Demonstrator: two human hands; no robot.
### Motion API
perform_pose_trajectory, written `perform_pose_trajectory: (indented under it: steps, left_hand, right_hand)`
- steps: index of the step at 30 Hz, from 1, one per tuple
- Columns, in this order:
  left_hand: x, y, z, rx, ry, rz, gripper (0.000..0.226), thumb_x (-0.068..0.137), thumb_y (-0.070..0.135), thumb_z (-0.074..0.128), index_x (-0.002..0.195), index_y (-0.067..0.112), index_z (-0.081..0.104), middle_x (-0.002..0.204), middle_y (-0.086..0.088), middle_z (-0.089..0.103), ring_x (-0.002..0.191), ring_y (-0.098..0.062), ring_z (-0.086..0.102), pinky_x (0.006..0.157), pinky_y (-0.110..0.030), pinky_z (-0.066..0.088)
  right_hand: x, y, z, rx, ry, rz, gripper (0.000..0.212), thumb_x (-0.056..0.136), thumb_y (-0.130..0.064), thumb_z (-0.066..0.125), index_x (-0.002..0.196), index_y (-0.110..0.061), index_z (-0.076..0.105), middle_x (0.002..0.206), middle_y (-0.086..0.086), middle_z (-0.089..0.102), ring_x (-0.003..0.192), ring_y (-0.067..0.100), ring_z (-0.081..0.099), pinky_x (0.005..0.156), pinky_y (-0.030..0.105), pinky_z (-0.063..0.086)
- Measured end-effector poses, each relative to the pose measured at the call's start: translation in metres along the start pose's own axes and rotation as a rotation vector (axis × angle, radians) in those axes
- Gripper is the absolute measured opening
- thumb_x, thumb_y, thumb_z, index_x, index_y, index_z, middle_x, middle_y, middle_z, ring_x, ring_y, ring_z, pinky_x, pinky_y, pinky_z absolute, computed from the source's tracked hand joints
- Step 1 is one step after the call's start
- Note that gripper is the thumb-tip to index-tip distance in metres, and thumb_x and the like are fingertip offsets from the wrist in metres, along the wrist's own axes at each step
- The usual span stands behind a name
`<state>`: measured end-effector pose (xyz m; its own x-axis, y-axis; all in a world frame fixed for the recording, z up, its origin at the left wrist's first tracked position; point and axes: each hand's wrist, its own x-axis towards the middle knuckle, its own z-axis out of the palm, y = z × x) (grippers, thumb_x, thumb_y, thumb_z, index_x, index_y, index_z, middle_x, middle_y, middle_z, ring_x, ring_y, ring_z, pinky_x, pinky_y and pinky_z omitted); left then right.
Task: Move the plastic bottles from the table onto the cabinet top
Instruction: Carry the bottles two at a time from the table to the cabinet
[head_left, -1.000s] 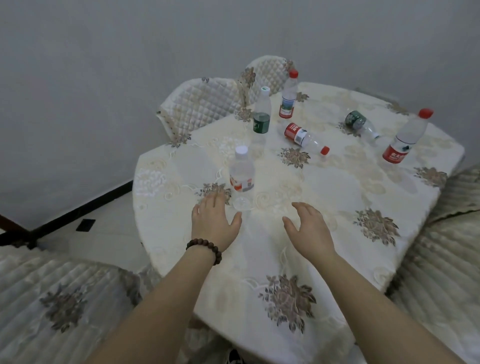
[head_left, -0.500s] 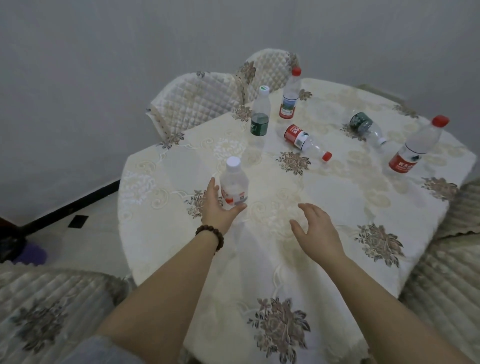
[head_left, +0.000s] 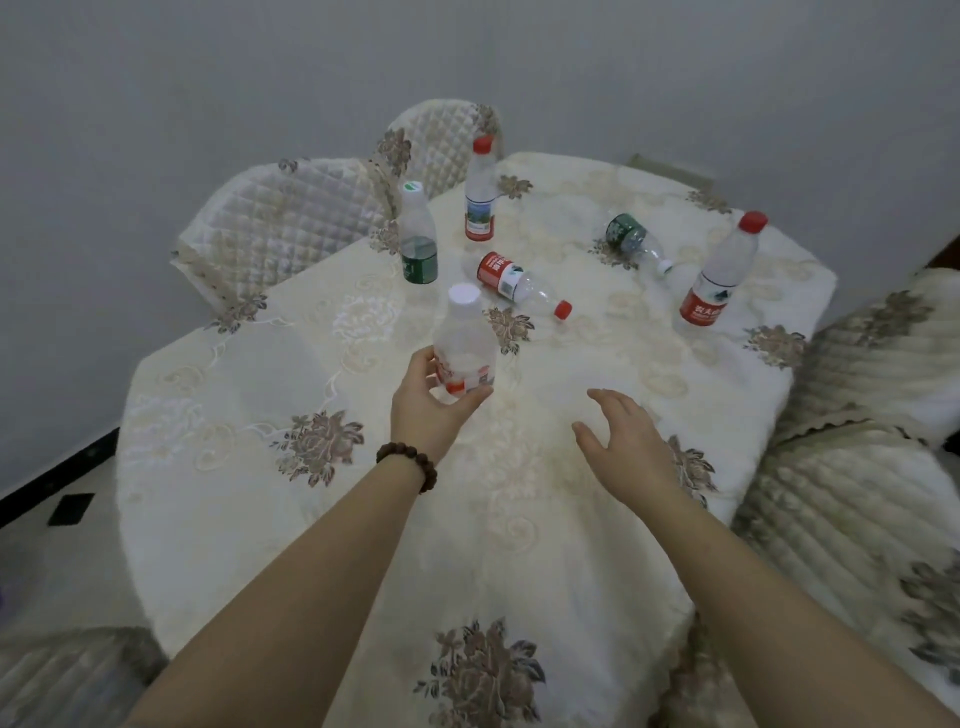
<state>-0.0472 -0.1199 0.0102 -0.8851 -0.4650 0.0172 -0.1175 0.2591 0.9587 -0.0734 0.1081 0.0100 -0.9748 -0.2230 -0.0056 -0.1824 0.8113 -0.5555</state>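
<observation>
My left hand, with a bead bracelet on the wrist, is wrapped around the base of a clear white-capped bottle, held upright above the round table. My right hand hovers open over the cloth, empty. Farther back stand a green-label bottle and a red-capped bottle. A red-label bottle lies on its side mid-table. A green-label bottle lies on its side at the back right. Another red-capped bottle stands near the right edge. No cabinet is in view.
Two quilted chair backs stand behind the table at the left. More padded chairs press against the right side and one chair sits at the lower left. A grey wall is close behind.
My left hand closed around the white-capped bottle and lifted it off the cloth. My right hand stayed open, drifting slightly right.
</observation>
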Motion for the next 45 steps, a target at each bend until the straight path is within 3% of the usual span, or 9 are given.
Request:
perform_pose_trajectory:
  steps: [5,10,19,22,29,35,41,45]
  left_hand:
    - [0.020,0.038,0.070,-0.003,-0.104,0.042,0.065,0.066,0.038,0.084,0.119,0.027,0.050,0.112,0.010,0.061,0.104,-0.010,0.059,0.088,-0.033,0.052]
    - [0.042,0.059,0.138,0.008,-0.150,0.068,0.060,0.067,0.040,0.083,0.117,0.030,0.051,0.112,0.010,0.059,0.100,-0.007,0.057,0.078,-0.023,0.048]
    - [0.084,0.060,0.198,0.049,-0.156,0.075,0.056,0.071,0.026,0.082,0.116,0.030,0.050,0.106,0.016,0.059,0.097,0.003,0.057,0.060,-0.007,0.047]
    - [0.092,0.056,0.200,0.059,-0.142,0.071,0.057,0.071,0.023,0.082,0.118,0.027,0.049,0.107,0.014,0.059,0.098,0.001,0.057,0.063,-0.008,0.047]
    - [0.102,0.055,0.210,0.075,-0.109,0.058,0.054,0.072,0.018,0.081,0.115,0.024,0.050,0.104,0.018,0.058,0.093,0.005,0.057,0.061,-0.005,0.047]
    - [0.105,0.051,0.211,0.084,-0.088,0.046,0.054,0.071,0.019,0.082,0.116,0.022,0.052,0.107,0.015,0.059,0.097,0.000,0.058,0.064,-0.010,0.049]
    - [0.100,0.053,0.200,0.083,-0.071,0.027,0.054,0.071,0.022,0.082,0.116,0.024,0.051,0.109,0.013,0.061,0.100,-0.001,0.058,0.064,-0.010,0.048]
    - [0.092,0.061,0.185,0.074,-0.051,0.015,0.057,0.071,0.025,0.082,0.119,0.023,0.050,0.112,0.009,0.061,0.101,-0.002,0.058,0.070,-0.012,0.047]
  right_hand:
    - [0.026,0.057,-0.050,0.018,0.116,0.087,0.052,0.093,-0.035,0.053,0.139,-0.015,0.042,0.145,0.003,0.043,0.135,0.020,0.035,0.109,0.032,0.029]
    - [0.072,0.116,-0.088,0.091,0.191,0.200,0.059,0.091,-0.040,0.057,0.141,-0.014,0.039,0.145,0.006,0.041,0.134,0.022,0.036,0.107,0.034,0.031]
    - [0.192,0.175,-0.090,0.447,0.251,0.344,0.106,0.073,-0.046,0.076,0.151,-0.016,0.011,0.157,0.005,0.020,0.144,0.023,0.020,0.113,0.040,0.024]
    - [0.219,0.186,-0.083,0.599,0.298,0.350,0.112,0.071,-0.039,0.080,0.152,-0.022,0.005,0.158,0.001,0.016,0.144,0.020,0.020,0.112,0.036,0.024]
    - [0.260,0.195,-0.072,0.693,0.439,0.319,0.104,0.072,-0.034,0.080,0.150,-0.028,0.012,0.151,0.001,0.034,0.134,0.016,0.039,0.100,0.026,0.031]
    - [0.271,0.197,-0.068,0.640,0.476,0.295,0.077,0.073,-0.034,0.077,0.138,-0.023,0.037,0.129,0.000,0.055,0.116,0.020,0.053,0.099,0.041,0.046]
    - [0.252,0.184,-0.076,0.679,0.493,0.222,0.062,0.074,-0.028,0.077,0.127,-0.026,0.045,0.108,-0.012,0.056,0.098,0.010,0.054,0.085,0.026,0.044]
    - [0.225,0.158,-0.088,0.740,0.459,0.178,0.061,0.075,-0.027,0.077,0.127,-0.029,0.045,0.111,-0.012,0.057,0.102,0.009,0.055,0.085,0.022,0.043]
